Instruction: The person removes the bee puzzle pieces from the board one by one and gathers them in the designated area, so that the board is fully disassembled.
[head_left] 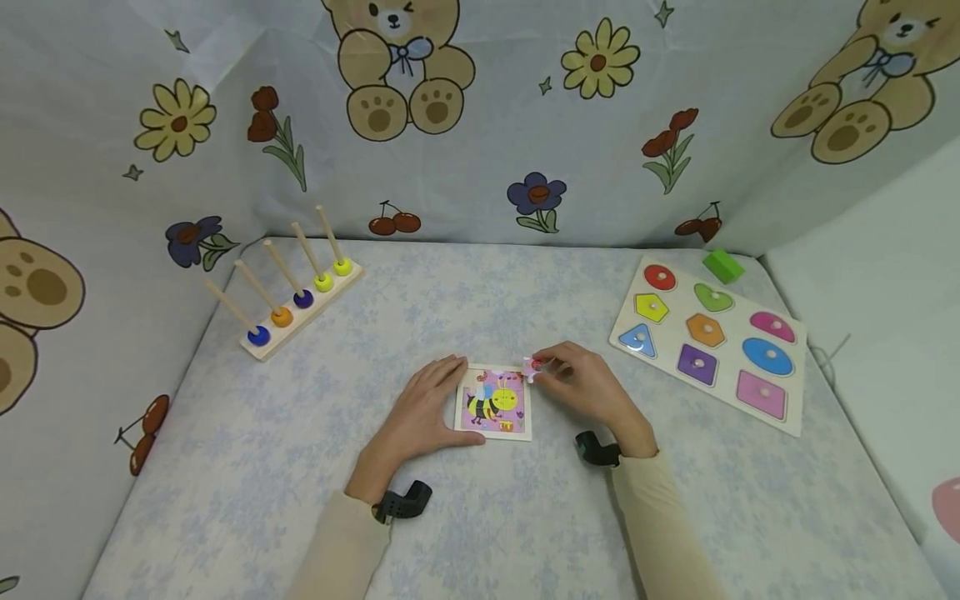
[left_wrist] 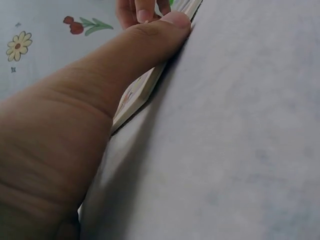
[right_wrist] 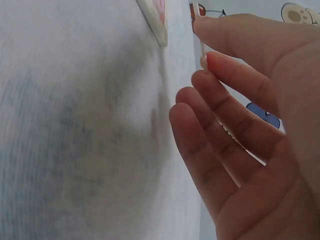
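A small square jigsaw puzzle [head_left: 495, 435] with a bee picture and a pale wooden frame lies on the table. My left hand [head_left: 423, 408] holds it from the left, fingers at its upper left corner and thumb along the lower edge. The left wrist view has that thumb [left_wrist: 150, 42] across the frame's edge. Above the puzzle's upper right corner, my right hand [head_left: 588, 387] pinches a pink puzzle piece [head_left: 528, 369] between thumb and fingertips. Seen edge-on in the right wrist view, the piece [right_wrist: 202, 47] is thin; the other fingers are loosely bent.
At the back left stands a wooden peg rack [head_left: 277, 340] with one coloured bead per peg. On the right lies a knob board [head_left: 720, 383] of coloured shapes, with a green block [head_left: 723, 267] by its far edge. A printed cloth [head_left: 480, 167] hangs behind the table.
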